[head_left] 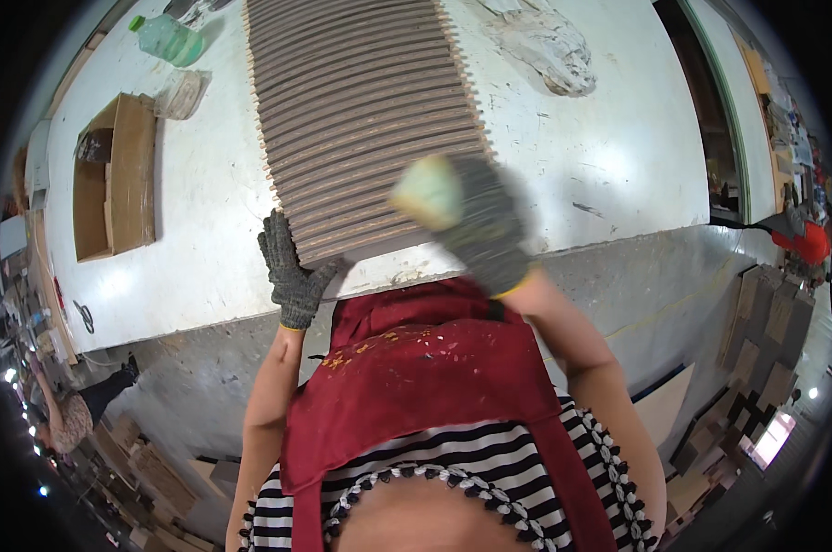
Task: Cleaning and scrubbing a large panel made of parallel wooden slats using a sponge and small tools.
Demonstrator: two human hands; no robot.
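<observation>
A long row of narrow dark grey-brown strips (361, 110) with lighter wood-coloured edges lies on the white table, running away from me. At its near left corner rests my left hand (294, 276) in a dark grey knitted glove. Its fingers lie stretched along the left side, with the thumb spread along the near end. Over the near right part of the row, my right hand (485, 225), gloved alike, grips a pale yellow-green sponge (427, 191). Motion blurs this hand and the sponge, and I cannot tell whether the sponge touches the strips.
An open cardboard box (131, 179) stands at left on the white table (195, 267), near a clear cup (181, 95) and a green-capped bottle (169, 40). Crumpled plastic (549, 51) lies far right. Scissors (86, 317) lie near the left edge. A person (66, 414) is farther left.
</observation>
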